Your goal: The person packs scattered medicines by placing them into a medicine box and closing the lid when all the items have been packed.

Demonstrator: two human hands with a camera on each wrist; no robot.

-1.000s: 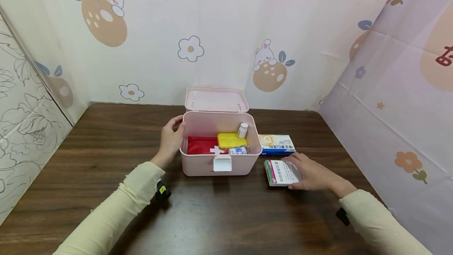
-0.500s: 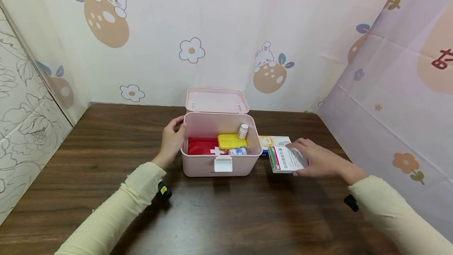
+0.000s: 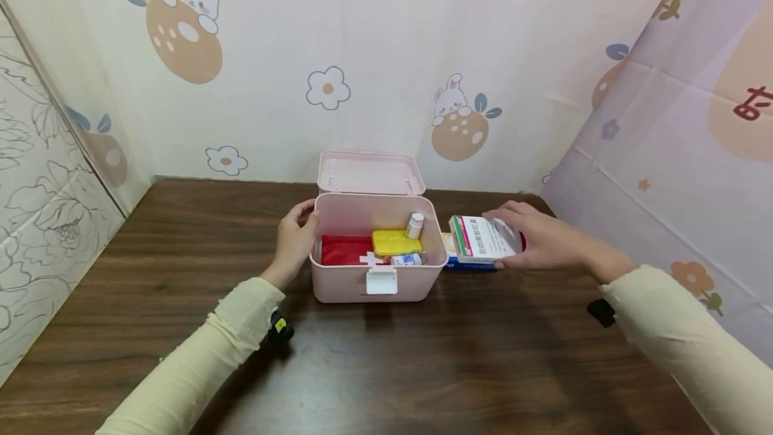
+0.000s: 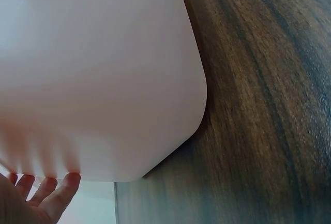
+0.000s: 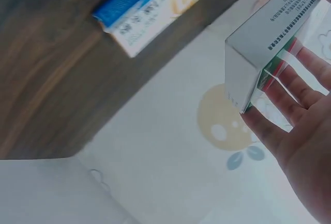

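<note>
A pink medicine case (image 3: pixel 368 285) stands with its lid (image 3: pixel 371 173) raised at the back. My left hand (image 3: pixel 292 240) rests against the case's left side, and in the left wrist view its fingertips (image 4: pixel 72 180) touch the outer wall. Right of the case, my right hand (image 3: pixel 543 240) grips a white medicine box (image 3: pixel 486 237) with a green and red end, thumb on the near side and fingers on the far side. The held box is lifted above the table and overlaps a blue and white vitamin D box (image 5: pixel 155 9) in the head view.
Inside the case lie a red pouch (image 3: pixel 345 250) with a white cross, a yellow flat box (image 3: pixel 395 242), a small white bottle (image 3: pixel 415 225) and another bottle (image 3: pixel 406 259) with a blue label. Printed curtains (image 3: pixel 260 113) hang behind the wooden table (image 3: pixel 374 368).
My right hand has lifted the white medicine box off the table and moved it away from me, over the vitamin D box. The left hand and the case stay in place.
</note>
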